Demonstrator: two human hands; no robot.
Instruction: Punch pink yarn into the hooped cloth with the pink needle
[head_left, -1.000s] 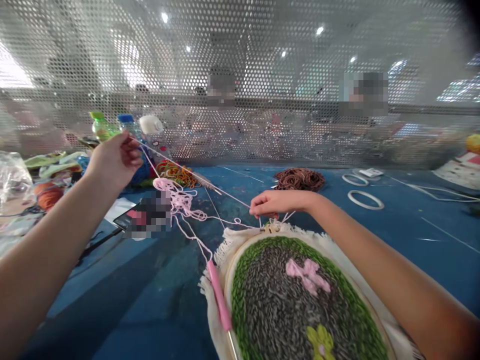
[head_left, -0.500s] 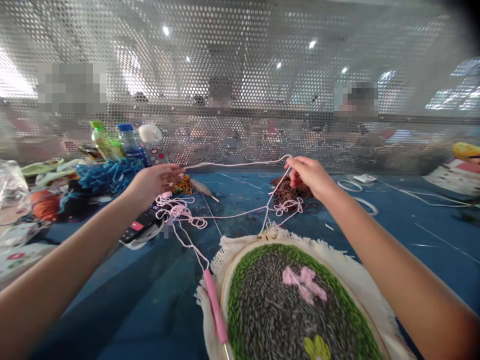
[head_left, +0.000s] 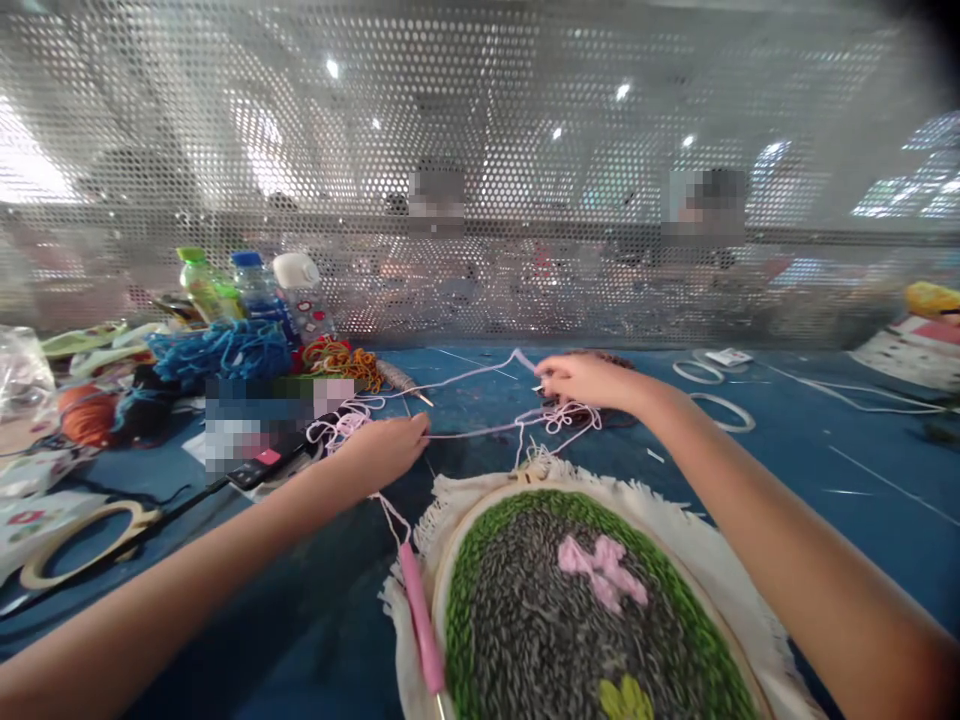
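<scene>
An embroidery hoop [head_left: 439, 590] with green and grey stitching, a pink bow and a yellow flower lies on fringed white cloth at the near edge. A pink punch needle [head_left: 420, 625] rests along its left side. Loose pink yarn [head_left: 480, 432] runs from the hoop's top across the blue table [head_left: 315, 600]. My left hand [head_left: 386, 447] is closed, pinching the yarn just left of the hoop's top. My right hand [head_left: 581, 380] is closed on the same yarn farther back and to the right.
At back left stand three bottles [head_left: 251, 285], blue yarn [head_left: 221, 350], orange yarn [head_left: 341, 358] and a phone [head_left: 259, 462]. A wooden ring [head_left: 82, 545] lies at the left. Brown yarn [head_left: 581, 410] and white rings [head_left: 716, 410] lie behind my right hand. A perforated screen [head_left: 480, 170] closes the back.
My left hand came down and right from high at the left to beside the hoop. My right hand lifted off the hoop's top, rose, then lowered slightly, pulling the yarn back.
</scene>
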